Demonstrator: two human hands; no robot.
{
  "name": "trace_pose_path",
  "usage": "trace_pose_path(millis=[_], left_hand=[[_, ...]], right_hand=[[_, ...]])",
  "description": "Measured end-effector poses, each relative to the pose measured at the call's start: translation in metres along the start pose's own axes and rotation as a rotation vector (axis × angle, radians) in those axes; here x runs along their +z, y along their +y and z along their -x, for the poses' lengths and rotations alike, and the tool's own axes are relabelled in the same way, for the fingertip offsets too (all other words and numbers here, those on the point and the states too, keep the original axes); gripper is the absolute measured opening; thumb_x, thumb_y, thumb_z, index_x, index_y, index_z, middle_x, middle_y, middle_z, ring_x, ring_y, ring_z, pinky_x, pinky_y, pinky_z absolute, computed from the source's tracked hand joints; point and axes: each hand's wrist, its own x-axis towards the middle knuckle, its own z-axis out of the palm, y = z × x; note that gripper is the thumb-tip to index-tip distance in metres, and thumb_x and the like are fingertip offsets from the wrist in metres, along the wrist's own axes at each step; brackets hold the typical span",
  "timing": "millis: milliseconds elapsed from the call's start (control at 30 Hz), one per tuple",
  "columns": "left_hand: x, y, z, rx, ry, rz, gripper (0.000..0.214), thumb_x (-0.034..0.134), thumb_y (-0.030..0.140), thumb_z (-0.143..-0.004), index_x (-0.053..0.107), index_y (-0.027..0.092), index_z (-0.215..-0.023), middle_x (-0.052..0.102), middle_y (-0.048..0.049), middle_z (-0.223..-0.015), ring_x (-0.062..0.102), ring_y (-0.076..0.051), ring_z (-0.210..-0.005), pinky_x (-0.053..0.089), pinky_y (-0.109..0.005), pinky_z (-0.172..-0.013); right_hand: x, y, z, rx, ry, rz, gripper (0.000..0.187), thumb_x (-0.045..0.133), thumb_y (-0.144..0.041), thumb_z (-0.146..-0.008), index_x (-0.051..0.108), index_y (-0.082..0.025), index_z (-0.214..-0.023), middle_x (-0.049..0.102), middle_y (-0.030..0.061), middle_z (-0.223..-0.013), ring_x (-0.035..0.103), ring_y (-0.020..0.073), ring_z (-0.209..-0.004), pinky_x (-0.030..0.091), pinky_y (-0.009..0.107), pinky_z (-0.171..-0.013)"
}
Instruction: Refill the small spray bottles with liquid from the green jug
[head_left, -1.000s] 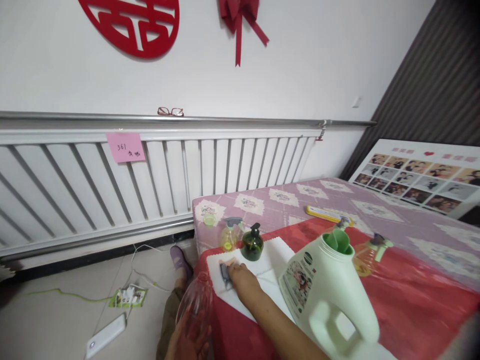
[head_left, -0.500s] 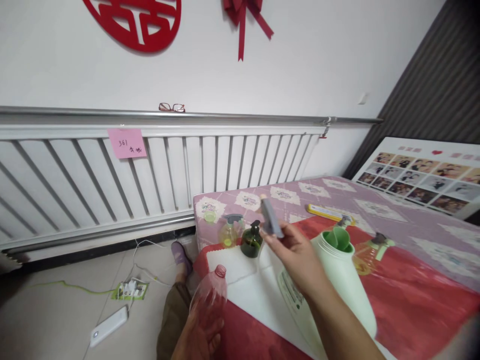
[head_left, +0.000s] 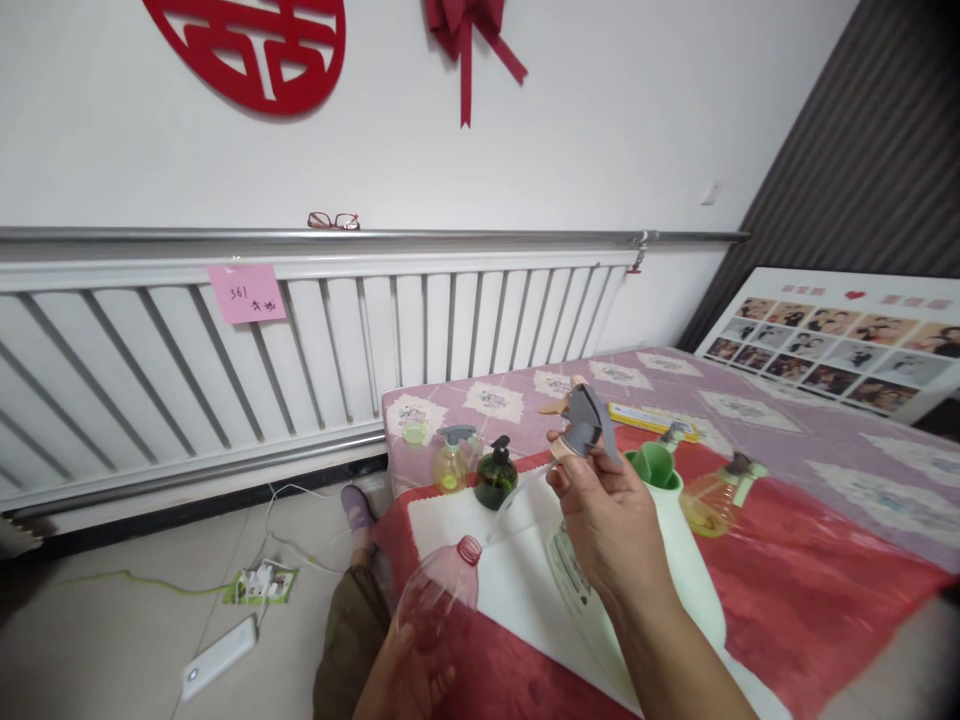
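My right hand (head_left: pixel 611 510) is raised above the table, fingers closed on a grey spray-trigger head (head_left: pixel 585 425) with a thin clear tube hanging from it. My left hand (head_left: pixel 409 675), low at the table's near edge, grips a clear pinkish plastic bottle (head_left: pixel 439 595) with an open neck, tilted toward the table. A large pale green detergent jug (head_left: pixel 667 560) stands just behind my right hand, its green cap open.
The red-covered table (head_left: pixel 810 580) carries a white cloth (head_left: pixel 510 570), a dark green pump bottle (head_left: pixel 495 478), a yellowish spray bottle (head_left: pixel 452 465) and another (head_left: pixel 712 495). A radiator (head_left: pixel 225 350) lines the wall. A power bank (head_left: pixel 217 655) and cables lie on the floor.
My right hand picked the grey spray head off the white cloth and lifted it up and to the right. My left hand raised the clear bottle a little toward the table.
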Motion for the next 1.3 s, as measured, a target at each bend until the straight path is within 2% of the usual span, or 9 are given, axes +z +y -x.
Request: trace_pose_path(millis=[100, 200, 367, 500, 667, 800, 1033, 1300], left_hand=[[0.006, -0.001, 0.000, -0.011, 0.025, -0.012, 0.056, 0.071, 0.040, -0.074, 0.049, 0.047, -0.126, 0.056, 0.0003, -0.133, 0.061, -0.027, -0.105, 0.052, -0.038, -0.080], [0.010, -0.003, -0.001, -0.017, 0.039, -0.019, 0.060, 0.074, 0.040, -0.072, 0.049, 0.045, -0.126, 0.056, -0.0005, -0.131, 0.062, -0.025, -0.102, 0.051, -0.036, -0.080], [0.016, -0.007, -0.004, -0.019, 0.033, -0.022, 0.058, 0.073, 0.042, -0.072, 0.049, 0.048, -0.125, 0.056, 0.0001, -0.131, 0.062, -0.022, -0.099, 0.050, -0.032, -0.078], [0.020, -0.009, -0.007, -0.016, 0.022, -0.022, 0.059, 0.073, 0.043, -0.072, 0.049, 0.049, -0.125, 0.056, 0.0004, -0.131, 0.063, -0.021, -0.096, 0.050, -0.032, -0.076], [0.025, -0.013, -0.011, -0.006, -0.006, -0.010, 0.061, 0.071, 0.043, -0.074, 0.044, 0.052, -0.128, 0.053, 0.0031, -0.135, 0.062, -0.021, -0.103, 0.049, -0.032, -0.079], [0.029, -0.016, -0.013, 0.012, -0.039, 0.004, 0.055, 0.071, 0.043, -0.074, 0.049, 0.049, -0.124, 0.054, 0.0032, -0.135, 0.061, -0.022, -0.106, 0.050, -0.029, -0.076], [0.037, -0.017, -0.015, 0.039, -0.115, 0.023, 0.039, 0.064, 0.039, -0.083, 0.054, 0.046, -0.120, 0.055, 0.0045, -0.134, 0.061, -0.021, -0.108, 0.050, -0.028, -0.078], [0.036, -0.023, -0.017, 0.032, -0.083, 0.021, 0.047, 0.069, 0.040, -0.079, 0.052, 0.045, -0.123, 0.059, 0.0020, -0.128, 0.063, -0.020, -0.102, 0.049, -0.026, -0.072]], right_hand=[[-0.001, 0.002, 0.003, 0.011, 0.000, 0.015, 0.030, 0.081, -0.032, -0.068, 0.068, -0.025, -0.094, 0.070, -0.0025, -0.086, 0.059, 0.0098, -0.074, 0.047, 0.024, -0.067], [-0.003, 0.007, 0.007, 0.030, -0.017, 0.053, 0.032, 0.080, -0.033, -0.069, 0.067, -0.025, -0.097, 0.071, -0.0020, -0.090, 0.059, 0.0101, -0.074, 0.047, 0.024, -0.069], [-0.008, 0.023, 0.017, 0.097, -0.057, 0.098, 0.028, 0.078, -0.036, -0.070, 0.068, -0.025, -0.094, 0.072, -0.0012, -0.093, 0.062, 0.0137, -0.081, 0.047, 0.027, -0.075], [-0.013, 0.035, 0.030, 0.172, -0.117, 0.083, 0.031, 0.078, -0.038, -0.070, 0.068, -0.028, -0.098, 0.073, -0.0004, -0.096, 0.063, 0.0170, -0.092, 0.046, 0.031, -0.086], [-0.022, 0.046, 0.043, 0.264, -0.156, 0.110, 0.034, 0.077, -0.039, -0.072, 0.069, -0.029, -0.103, 0.074, 0.0019, -0.102, 0.064, 0.0195, -0.097, 0.045, 0.034, -0.092], [-0.029, 0.054, 0.050, 0.310, -0.177, 0.139, 0.038, 0.076, -0.042, -0.072, 0.068, -0.027, -0.106, 0.074, 0.0045, -0.104, 0.064, 0.0207, -0.095, 0.046, 0.035, -0.090], [-0.035, 0.057, 0.057, 0.354, -0.202, 0.168, 0.036, 0.075, -0.041, -0.074, 0.067, -0.028, -0.106, 0.073, 0.0017, -0.101, 0.062, 0.0178, -0.092, 0.045, 0.032, -0.088], [-0.044, 0.058, 0.057, 0.335, -0.208, 0.228, 0.035, 0.074, -0.044, -0.074, 0.067, -0.028, -0.105, 0.071, 0.0001, -0.097, 0.060, 0.0162, -0.086, 0.046, 0.029, -0.082]])
